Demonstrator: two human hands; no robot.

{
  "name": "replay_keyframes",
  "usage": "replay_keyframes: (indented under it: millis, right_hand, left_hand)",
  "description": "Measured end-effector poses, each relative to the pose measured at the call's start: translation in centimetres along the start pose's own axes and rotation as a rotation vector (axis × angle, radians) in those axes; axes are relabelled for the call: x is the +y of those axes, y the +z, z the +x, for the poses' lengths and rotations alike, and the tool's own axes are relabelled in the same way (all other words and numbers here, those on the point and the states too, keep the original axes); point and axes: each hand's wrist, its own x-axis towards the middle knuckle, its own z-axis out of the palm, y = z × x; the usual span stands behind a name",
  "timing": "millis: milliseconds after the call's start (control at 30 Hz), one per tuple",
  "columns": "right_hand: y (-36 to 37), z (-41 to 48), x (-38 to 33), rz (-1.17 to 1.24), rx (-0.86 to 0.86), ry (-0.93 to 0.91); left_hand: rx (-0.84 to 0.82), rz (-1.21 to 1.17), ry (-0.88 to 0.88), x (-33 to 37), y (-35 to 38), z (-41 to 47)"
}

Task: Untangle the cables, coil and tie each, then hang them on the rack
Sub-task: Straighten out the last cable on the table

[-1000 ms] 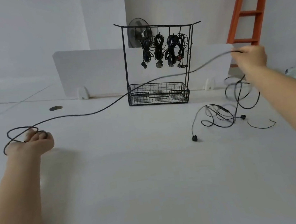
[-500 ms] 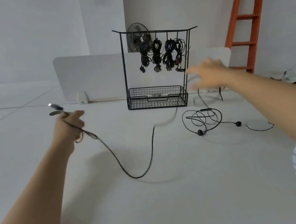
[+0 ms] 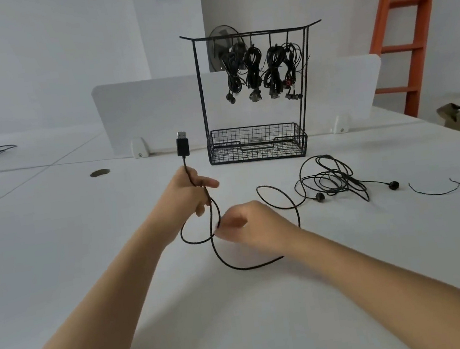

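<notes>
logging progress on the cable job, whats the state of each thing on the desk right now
USB cable: partly looped, plug up, not tied.
Left hand: closed on the USB cable below the plug.
Right hand: pinching the USB cable at a loop.
Earphone cable: loose tangle on the table, untouched.
Short wire tie: lying loose, unused.
Rack: upright, four coiled bundles hanging.
Rack basket: looks nearly empty.

Black USB cable (image 3: 217,243) with a silver plug tip — black wire rack (image 3: 253,95) at twelve o'clock on a white table (image 3: 58,255); orange ladder (image 3: 409,33) at two o'clock.
</notes>
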Motion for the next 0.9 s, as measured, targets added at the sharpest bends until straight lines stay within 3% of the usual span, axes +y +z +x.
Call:
replay_keyframes:
  millis: [200,300,467,567,667,833,900]
  right_hand:
    - [0.3,-0.7,-0.1,0.423,-0.063,0.077]
    - [1.0,-1.5,-0.8,0.339,-0.155,0.076]
    - [0.9,-1.6,-0.3,0.184,-0.018,0.036]
    - [-0.7,-1.0,0.3,0.419,0.151,0.130]
    - [-3.6,-0.2,1.7,0.759,0.478,0.210]
    - [-9.0,-0.1,5.8,0.926,1.030,0.401]
    - [-10.4,-0.1,7.2,0.807,1.134,0.433]
  left_hand:
    - [-0.002,-0.146,-0.050,-0.4,-0.1,-0.2]
    - [0.007,-0.189,-0.047,-0.8,-0.1,-0.2]
    - [0.000,-0.247,-0.053,-0.9,0.2,-0.1]
    - [0.040,-0.303,-0.085,-0.7,-0.2,0.0]
    - [0.100,-0.337,-0.085,-0.7,-1.3,0.1]
    - [0.204,-0.361,-0.048,-0.9,-2.3,0.3]
    - [0.246,-0.335,-0.060,-0.8,-2.1,0.3]
